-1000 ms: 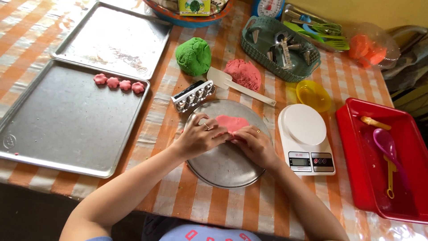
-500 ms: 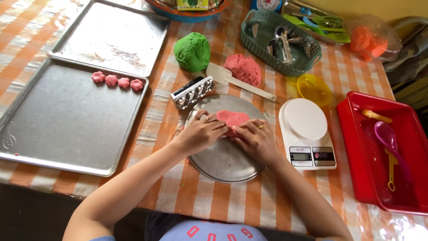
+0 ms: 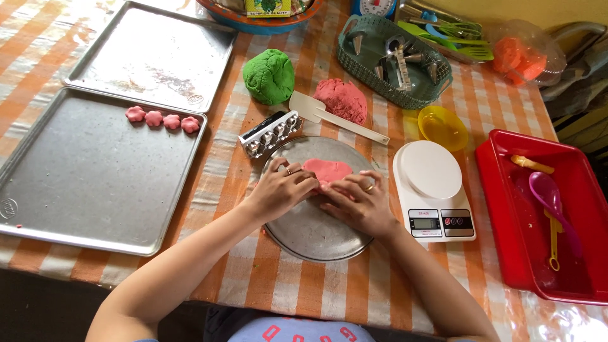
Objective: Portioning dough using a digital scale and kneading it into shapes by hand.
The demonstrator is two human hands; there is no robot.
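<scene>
A flat piece of pink dough lies on a round metal plate in front of me. My left hand and my right hand rest side by side on the plate, fingertips pressing the near edge of the dough. Both hands wear a ring. A metal mould strip sits just beyond the plate's left rim. A white spatula lies past the plate, between a green dough ball and a pink dough lump.
Two metal baking trays sit at left; the near one carries several small pink flower shapes. A white kitchen scale, yellow bowl, red tub with spoons, and green basket of metal cutters stand to the right.
Both hands have stayed on the pink dough, fingers shifting slightly as they press it. The view has drifted a little; nothing else moved.
</scene>
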